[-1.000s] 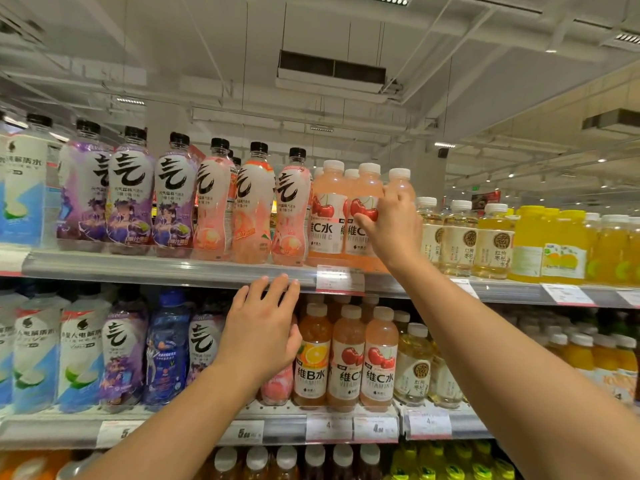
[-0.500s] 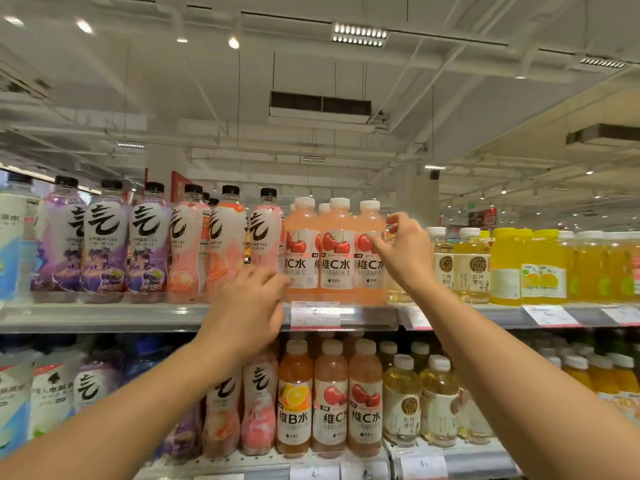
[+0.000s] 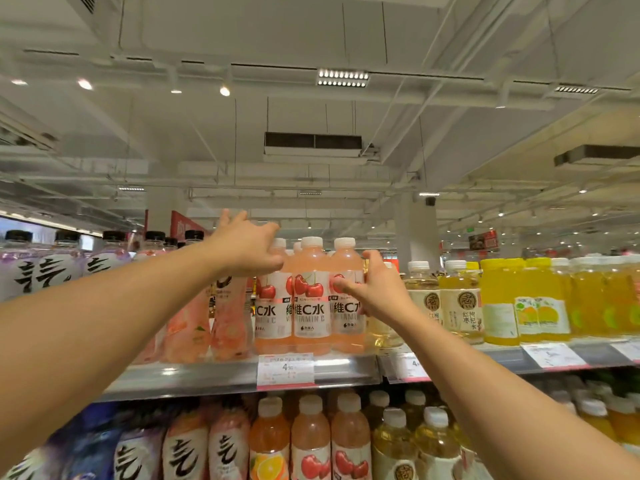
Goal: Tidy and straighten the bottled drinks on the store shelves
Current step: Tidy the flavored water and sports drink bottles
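While the left hand (image 3: pixel 247 249) reaches in at the left side of the cherry vitamin C bottles (image 3: pixel 310 296), its fingers are spread and mostly straight, the thumb lying against the shoulder of the leftmost bottle; it looks relaxed, not clamped round anything. Opposite it, the right hand (image 3: pixel 372 289) lies against the label of the rightmost bottle, thumb across the front and fingers going round the far side, so it seems to cup that bottle, though how firmly cannot be told. These three front bottles stand upright and touching at the front edge of the upper shelf (image 3: pixel 221 377), just above a price tag (image 3: pixel 285 370).

Judging by this, the step in hand is squaring up this trio between both palms. A gentle inward squeeze and a small twist would likely be needed next, so the labels face front and the row sits flush with the shelf edge; the leftmost label appears turned slightly aside.

Behind the front row, only caps of further bottles show. Left of the group, the peach sparkling water bottles (image 3: pixel 207 320) are largely covered by the left forearm. Part of the pale tea bottle (image 3: pixel 381 332) just right of the trio is hidden by the right wrist. Lower-shelf bottles are cut off at the bottom.
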The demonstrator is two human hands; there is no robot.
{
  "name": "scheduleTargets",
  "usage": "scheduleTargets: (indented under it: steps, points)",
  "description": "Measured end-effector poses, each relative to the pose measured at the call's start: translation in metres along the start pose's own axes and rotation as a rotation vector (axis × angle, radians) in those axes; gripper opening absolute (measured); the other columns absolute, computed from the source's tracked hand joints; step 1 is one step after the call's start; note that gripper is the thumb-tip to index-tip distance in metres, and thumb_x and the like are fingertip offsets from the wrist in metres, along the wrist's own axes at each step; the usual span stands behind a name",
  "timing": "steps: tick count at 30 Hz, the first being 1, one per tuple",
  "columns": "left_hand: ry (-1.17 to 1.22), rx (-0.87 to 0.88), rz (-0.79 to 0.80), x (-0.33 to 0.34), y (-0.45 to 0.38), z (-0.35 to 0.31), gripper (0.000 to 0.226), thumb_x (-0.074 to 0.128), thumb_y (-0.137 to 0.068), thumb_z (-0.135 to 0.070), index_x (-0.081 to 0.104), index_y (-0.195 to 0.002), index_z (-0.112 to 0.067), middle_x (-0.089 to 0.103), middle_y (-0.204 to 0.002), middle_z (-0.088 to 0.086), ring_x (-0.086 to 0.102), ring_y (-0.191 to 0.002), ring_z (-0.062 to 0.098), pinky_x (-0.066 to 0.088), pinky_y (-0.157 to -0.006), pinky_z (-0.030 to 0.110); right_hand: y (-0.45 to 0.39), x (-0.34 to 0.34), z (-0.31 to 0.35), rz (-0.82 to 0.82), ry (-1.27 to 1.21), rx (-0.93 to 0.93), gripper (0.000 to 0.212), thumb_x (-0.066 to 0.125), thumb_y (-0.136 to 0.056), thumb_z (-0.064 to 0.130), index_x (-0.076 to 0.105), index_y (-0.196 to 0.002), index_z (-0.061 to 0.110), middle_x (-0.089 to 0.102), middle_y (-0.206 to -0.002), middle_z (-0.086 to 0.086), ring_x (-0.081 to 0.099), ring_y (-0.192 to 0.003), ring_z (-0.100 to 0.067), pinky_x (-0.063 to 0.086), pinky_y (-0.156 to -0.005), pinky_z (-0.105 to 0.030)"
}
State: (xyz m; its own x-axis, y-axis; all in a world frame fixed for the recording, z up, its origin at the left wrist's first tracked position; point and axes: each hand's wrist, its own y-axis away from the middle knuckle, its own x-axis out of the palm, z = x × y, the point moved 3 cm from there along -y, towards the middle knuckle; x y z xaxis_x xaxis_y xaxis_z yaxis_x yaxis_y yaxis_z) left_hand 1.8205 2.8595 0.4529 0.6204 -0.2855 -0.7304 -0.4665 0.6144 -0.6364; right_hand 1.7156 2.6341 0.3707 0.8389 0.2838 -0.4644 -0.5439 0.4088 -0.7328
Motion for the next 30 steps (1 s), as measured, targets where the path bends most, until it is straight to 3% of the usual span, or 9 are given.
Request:
scheduleTargets:
  steps: [2, 6, 10, 14, 18, 23, 26, 30]
  points:
    - [0.011, -0.004, 0.036, 0.004, -0.003, -0.003, 0.075, 0.048, -0.092, -0.055, 0.025, -0.158, -0.027, 0.054, -0.146, 0.014, 0.011, -0.154, 0.037, -0.006, -0.122, 0.063, 0.0, 0.0, -0.004, -0.004, -0.01, 0.012, 0.083, 0.078, -0.075, 0.068, 0.042, -0.133, 0.02, 0.073, -0.096, 0.003, 0.074, -0.059, -0.016, 0.064, -0.065, -0.048]
    - [0.045, -0.012, 0.062, 0.014, -0.007, -0.009, 0.07, 0.047, -0.092, -0.051, 0.028, -0.154, -0.024, 0.059, -0.14, 0.015, 0.021, -0.152, 0.037, -0.012, -0.118, 0.067, 0.0, -0.001, -0.006, 0.023, -0.013, 0.022, 0.063, 0.082, -0.08, 0.055, 0.049, -0.121, 0.021, 0.073, -0.096, 0.003, 0.074, -0.063, -0.017, 0.064, -0.063, -0.046]
    - [0.091, -0.029, 0.053, 0.022, -0.007, -0.012, 0.079, 0.047, -0.093, -0.049, 0.015, -0.159, -0.022, 0.066, -0.125, 0.013, 0.033, -0.147, 0.036, -0.017, -0.117, 0.066, -0.001, -0.002, -0.004, 0.036, -0.012, 0.019, 0.054, 0.081, -0.082, 0.051, 0.053, -0.116, 0.02, 0.073, -0.095, 0.003, 0.075, -0.061, -0.017, 0.064, -0.062, -0.045]
    - [0.087, -0.025, 0.027, 0.025, -0.005, -0.011, 0.083, 0.05, -0.094, -0.052, 0.011, -0.16, -0.021, 0.07, -0.115, 0.008, 0.04, -0.141, 0.036, -0.016, -0.118, 0.066, -0.002, -0.007, -0.001, 0.071, -0.018, 0.024, 0.054, 0.083, -0.082, 0.049, 0.056, -0.115, 0.017, 0.073, -0.096, -0.001, 0.075, -0.063, -0.018, 0.064, -0.059, -0.041]
    - [0.111, -0.019, 0.02, 0.024, -0.004, -0.01, 0.083, 0.054, -0.094, -0.058, 0.014, -0.159, -0.024, 0.067, -0.122, 0.011, 0.034, -0.144, 0.037, -0.015, -0.119, 0.064, -0.002, -0.013, 0.002, 0.117, -0.05, 0.027, 0.053, 0.084, -0.082, 0.045, 0.056, -0.118, 0.017, 0.073, -0.094, -0.002, 0.076, -0.072, -0.02, 0.063, -0.056, -0.034]
    - [0.177, 0.008, 0.047, 0.018, -0.001, -0.002, 0.081, 0.057, -0.093, -0.059, 0.018, -0.156, -0.025, 0.066, -0.121, 0.01, 0.032, -0.145, 0.037, -0.012, -0.121, 0.061, -0.001, -0.018, 0.002, 0.157, -0.091, 0.028, 0.053, 0.084, -0.082, 0.044, 0.056, -0.118, 0.017, 0.074, -0.093, -0.001, 0.076, -0.074, -0.02, 0.065, -0.063, -0.037]
    - [0.184, 0.016, 0.064, 0.014, 0.001, 0.001, 0.078, 0.054, -0.095, -0.058, 0.019, -0.157, -0.024, 0.063, -0.128, 0.01, 0.03, -0.146, 0.035, -0.012, -0.121, 0.061, -0.001, -0.019, 0.001, 0.16, -0.088, 0.025, 0.054, 0.083, -0.081, 0.045, 0.056, -0.119, 0.018, 0.074, -0.093, 0.0, 0.075, -0.074, -0.017, 0.064, -0.061, -0.033]
    - [0.16, -0.003, 0.077, 0.017, 0.0, -0.002, 0.075, 0.047, -0.099, -0.054, 0.012, -0.159, -0.024, 0.066, -0.117, 0.008, 0.027, -0.148, 0.037, -0.014, -0.12, 0.061, 0.003, -0.017, 0.0, 0.149, -0.129, 0.044, 0.054, 0.083, -0.082, 0.044, 0.056, -0.123, 0.021, 0.075, -0.095, 0.0, 0.075, -0.072, -0.018, 0.063, -0.059, -0.031]
